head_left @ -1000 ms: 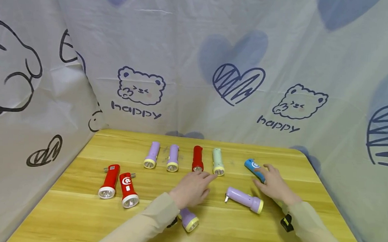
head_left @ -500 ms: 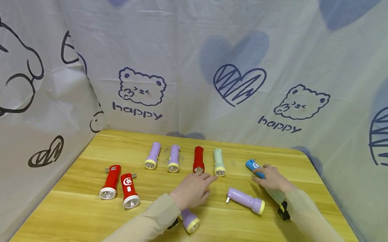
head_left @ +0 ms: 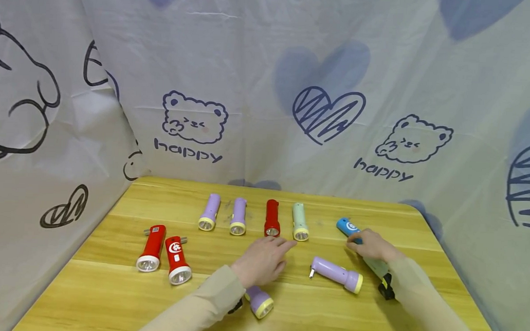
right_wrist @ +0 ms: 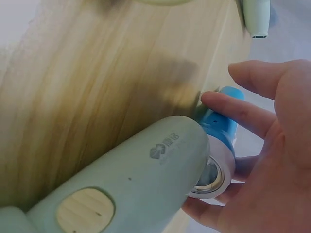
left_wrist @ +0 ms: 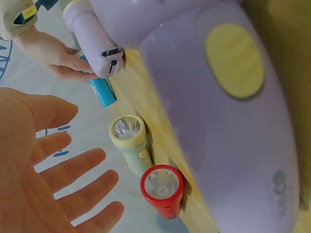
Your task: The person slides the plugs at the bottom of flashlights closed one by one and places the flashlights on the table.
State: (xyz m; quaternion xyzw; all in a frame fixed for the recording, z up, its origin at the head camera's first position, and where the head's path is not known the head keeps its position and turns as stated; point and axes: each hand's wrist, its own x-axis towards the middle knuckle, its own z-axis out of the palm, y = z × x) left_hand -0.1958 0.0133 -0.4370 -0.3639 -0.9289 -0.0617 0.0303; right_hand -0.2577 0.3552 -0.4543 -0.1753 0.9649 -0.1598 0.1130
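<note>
My right hand point(head_left: 369, 243) lies over the blue flashlight point(head_left: 346, 228), its fingers bent about the barrel. In the right wrist view one finger crosses the blue barrel point(right_wrist: 232, 92) while others pass behind its white head; the thumb tip stands apart from it. A pale green flashlight point(right_wrist: 131, 170) lies under the right wrist. My left hand point(head_left: 262, 258) hovers holding nothing, its fingers point(left_wrist: 82, 162) spread in the left wrist view. Ahead of it lie a red flashlight point(head_left: 272, 218) and another pale green flashlight point(head_left: 300, 221). A purple flashlight point(head_left: 257, 299) is partly hidden below the left wrist.
Another purple flashlight point(head_left: 335, 273) lies between the hands, its plug prongs out. Two red flashlights point(head_left: 151, 248) with prongs lie at the left. Two purple flashlights point(head_left: 209, 212) stand in the back row. A printed white cloth point(head_left: 256, 165) hangs behind the wooden table point(head_left: 111, 301).
My right hand's fingers have drawn in from a spread pose and bent about the blue flashlight. The right forearm has shifted slightly. The left hand stays about where it was.
</note>
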